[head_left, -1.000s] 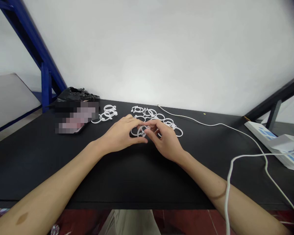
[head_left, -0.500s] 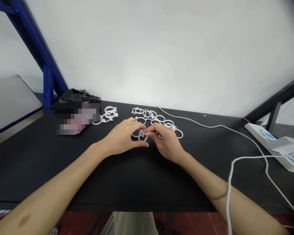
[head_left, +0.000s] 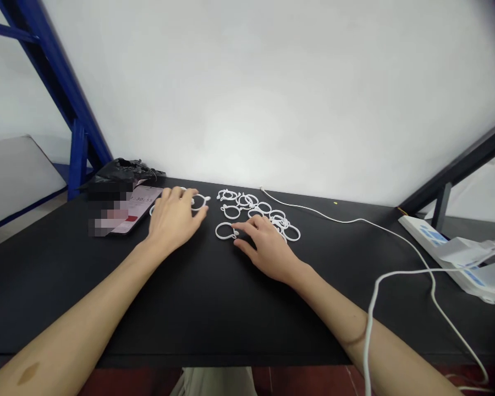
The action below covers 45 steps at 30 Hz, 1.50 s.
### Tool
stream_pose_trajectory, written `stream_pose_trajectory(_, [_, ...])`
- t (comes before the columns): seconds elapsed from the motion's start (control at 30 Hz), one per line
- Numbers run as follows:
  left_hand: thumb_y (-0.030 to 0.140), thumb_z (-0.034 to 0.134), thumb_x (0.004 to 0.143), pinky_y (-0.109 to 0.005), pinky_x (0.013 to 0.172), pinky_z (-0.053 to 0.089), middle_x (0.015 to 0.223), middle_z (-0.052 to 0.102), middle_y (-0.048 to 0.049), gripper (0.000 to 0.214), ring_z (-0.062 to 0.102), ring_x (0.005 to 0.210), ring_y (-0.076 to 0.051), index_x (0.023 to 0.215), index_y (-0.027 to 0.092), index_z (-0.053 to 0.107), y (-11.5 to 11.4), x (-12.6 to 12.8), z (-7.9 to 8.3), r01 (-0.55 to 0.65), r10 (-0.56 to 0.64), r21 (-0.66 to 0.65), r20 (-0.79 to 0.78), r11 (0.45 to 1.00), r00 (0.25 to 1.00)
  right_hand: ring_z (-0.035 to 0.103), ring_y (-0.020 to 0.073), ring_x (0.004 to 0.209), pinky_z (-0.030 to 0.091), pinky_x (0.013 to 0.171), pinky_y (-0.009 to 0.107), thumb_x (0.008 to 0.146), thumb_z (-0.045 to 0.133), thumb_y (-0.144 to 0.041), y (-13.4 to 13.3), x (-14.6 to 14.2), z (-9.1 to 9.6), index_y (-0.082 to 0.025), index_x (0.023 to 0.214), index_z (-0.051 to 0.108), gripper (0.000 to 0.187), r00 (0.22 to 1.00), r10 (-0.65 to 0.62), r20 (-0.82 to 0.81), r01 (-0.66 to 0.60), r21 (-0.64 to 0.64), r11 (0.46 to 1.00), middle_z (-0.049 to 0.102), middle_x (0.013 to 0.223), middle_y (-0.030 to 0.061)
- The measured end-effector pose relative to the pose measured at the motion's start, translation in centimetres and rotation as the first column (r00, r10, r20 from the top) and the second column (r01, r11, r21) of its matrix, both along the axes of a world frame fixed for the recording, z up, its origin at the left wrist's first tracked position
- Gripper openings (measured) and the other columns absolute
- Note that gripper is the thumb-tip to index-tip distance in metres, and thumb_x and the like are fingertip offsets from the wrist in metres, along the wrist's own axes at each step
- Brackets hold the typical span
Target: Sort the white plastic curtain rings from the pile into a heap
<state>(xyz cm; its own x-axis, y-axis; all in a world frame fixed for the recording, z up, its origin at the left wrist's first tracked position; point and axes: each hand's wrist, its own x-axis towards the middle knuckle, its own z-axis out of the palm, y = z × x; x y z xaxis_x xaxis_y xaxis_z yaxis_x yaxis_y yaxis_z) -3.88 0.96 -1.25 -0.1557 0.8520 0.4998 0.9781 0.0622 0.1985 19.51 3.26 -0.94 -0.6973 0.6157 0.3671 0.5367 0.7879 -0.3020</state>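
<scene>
My left hand (head_left: 174, 215) is at the left group of white plastic rings, mostly covering them. Its fingers are spread, and one white ring (head_left: 198, 209) with a small eyelet shows between thumb and forefinger, apparently lying on the black table. My right hand (head_left: 266, 245) rests low over the table, fingers apart. Its forefinger and thumb tips are on either side of the eyelet of another white ring (head_left: 219, 237), touching or almost touching it. Behind and beside the right hand lies a loose cluster of similar rings (head_left: 231, 218), several overlapping.
A phone (head_left: 142, 201), partly blurred out, lies at the left by a crumpled black plastic bag (head_left: 121, 169). A white cable (head_left: 334, 219) runs across the right side and over my right forearm. A white power strip (head_left: 445, 250) is at the right edge. A white wall stands behind.
My hands have parted. The left one has carried a ring leftward to the left group and loosened. The right one has come down beside a ring at the near side of the cluster.
</scene>
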Motion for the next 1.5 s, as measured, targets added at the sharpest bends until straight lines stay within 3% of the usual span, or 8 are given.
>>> stream_pose_trajectory(0.1, [0.043, 0.047, 0.087, -0.053, 0.083, 0.044, 0.106, 0.059, -0.0188, 0.044, 0.05, 0.108, -0.041, 0.123, 0.019, 0.059, 0.2, -1.4, -0.7, -0.127, 0.124, -0.04, -0.073, 0.991, 0.99, 0.053, 0.0238, 0.095, 0.048, 0.092, 0.044, 0.092, 0.059, -0.027, 0.2, 0.1, -0.1, -0.023, 0.115, 0.066, 0.024, 0.996, 0.025, 0.081, -0.028, 0.041, 0.999, 0.06, 0.101, 0.0094])
stream_pose_trajectory(0.23, [0.043, 0.047, 0.087, -0.057, 0.088, 0.041, 0.117, 0.057, -0.0195, 0.043, 0.046, 0.114, -0.043, 0.122, 0.019, 0.059, 0.2, -1.3, -0.8, -0.081, 0.078, -0.05, -0.058, 0.995, 0.995, 0.052, 0.023, 0.094, 0.047, 0.09, 0.041, 0.094, 0.057, -0.024, 0.2, 0.1, -0.1, -0.021, 0.101, 0.068, 0.013, 0.994, 0.041, 0.098, -0.045, 0.042, 0.998, 0.062, 0.097, 0.0081])
stream_pose_trajectory(0.33, [0.047, 0.047, 0.09, -0.056, 0.096, 0.038, 0.121, 0.058, -0.0147, 0.043, 0.045, 0.116, -0.038, 0.122, 0.021, 0.059, -0.1, 0.1, -0.2, 0.141, -0.139, -0.04, 0.042, 0.989, 0.989, 0.052, 0.0225, 0.092, 0.047, 0.089, 0.04, 0.093, 0.056, -0.02, 0.2, 0.0, 0.0, -0.019, 0.1, 0.065, 0.012, 0.997, 0.036, 0.067, -0.039, 0.048, 0.998, 0.064, 0.096, 0.0081])
stream_pose_trajectory(0.43, [0.054, 0.051, 0.09, -0.047, 0.1, 0.04, 0.119, 0.062, -0.0085, 0.047, 0.048, 0.114, -0.03, 0.125, 0.024, 0.057, -0.5, 1.7, 0.3, 0.457, -0.441, -0.07, 0.169, 0.887, 0.882, 0.052, 0.0234, 0.095, 0.048, 0.088, 0.04, 0.093, 0.052, -0.017, 0.1, -0.1, 0.2, -0.019, 0.105, 0.063, 0.016, 1.0, 0.018, -0.025, -0.016, 0.091, 0.996, 0.065, 0.102, 0.0089])
stream_pose_trajectory(0.53, [0.056, 0.057, 0.086, -0.04, 0.093, 0.045, 0.11, 0.065, -0.006, 0.049, 0.052, 0.107, -0.026, 0.124, 0.026, 0.058, -0.8, 2.6, 0.2, 0.585, -0.549, -0.11, 0.242, 0.803, 0.8, 0.052, 0.0241, 0.097, 0.048, 0.089, 0.04, 0.095, 0.048, -0.016, 0.2, -0.1, 0.2, -0.019, 0.108, 0.062, 0.02, 0.996, 0.015, -0.083, -0.005, 0.122, 0.992, 0.065, 0.104, 0.0088])
stream_pose_trajectory(0.87, [0.059, 0.06, 0.083, -0.036, 0.083, 0.048, 0.103, 0.061, -0.0029, 0.047, 0.058, 0.095, -0.022, 0.119, 0.03, 0.058, -1.2, 2.7, 0.3, 0.555, -0.474, -0.208, 0.335, 0.805, 0.814, 0.056, 0.0202, 0.093, 0.047, 0.085, 0.035, 0.094, 0.057, -0.026, -0.1, -0.2, 0.4, -0.02, 0.109, 0.064, 0.018, 0.981, 0.009, -0.195, -0.004, 0.03, 1.0, 0.065, 0.099, 0.0066])
stream_pose_trajectory(1.1, [0.056, 0.061, 0.084, -0.033, 0.083, 0.047, 0.104, 0.062, -0.0001, 0.042, 0.058, 0.097, -0.021, 0.118, 0.032, 0.058, -1.5, 3.2, 0.8, 0.604, -0.505, -0.206, 0.381, 0.77, 0.774, 0.061, 0.0135, 0.079, 0.045, 0.074, 0.026, 0.09, 0.065, -0.02, 0.1, -0.4, 0.1, -0.022, 0.083, 0.065, 0.007, 0.926, -0.019, -0.378, -0.037, -0.141, 0.989, 0.071, 0.085, -0.0017])
stream_pose_trajectory(1.5, [0.046, 0.066, 0.085, -0.033, 0.086, 0.046, 0.106, 0.066, 0.0016, 0.034, 0.052, 0.104, -0.021, 0.115, 0.031, 0.06, -1.1, 3.0, 0.2, 0.643, -0.577, -0.165, 0.316, 0.748, 0.753, 0.059, 0.0125, 0.074, 0.045, 0.069, 0.024, 0.089, 0.066, -0.022, 0.1, -0.3, 0.3, -0.022, 0.082, 0.066, 0.006, 0.963, -0.033, -0.268, -0.004, -0.137, 0.991, 0.071, 0.084, -0.0025])
